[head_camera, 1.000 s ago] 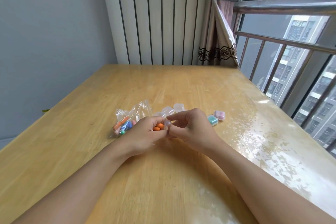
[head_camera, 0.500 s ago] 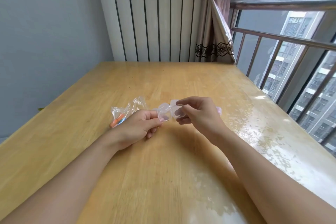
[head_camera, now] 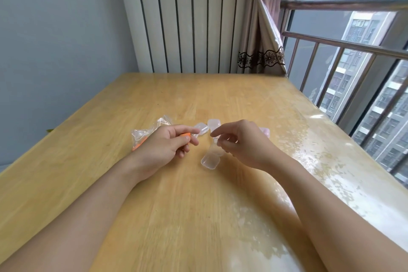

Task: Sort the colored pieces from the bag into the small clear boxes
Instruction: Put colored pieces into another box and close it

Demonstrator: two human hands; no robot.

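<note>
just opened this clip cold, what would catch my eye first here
Two hands meet mid-table: the left hand pinches an orange piece, while the right hand holds an open clear box by its upper end. Behind them sit more small boxes, and the bag of pieces lies at the left. The wooden table gleams beside the window on the right.

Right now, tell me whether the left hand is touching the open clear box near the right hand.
Apart. The head view shows bare table between the left hand, which holds an orange piece, and the open clear box under the right hand.
</note>
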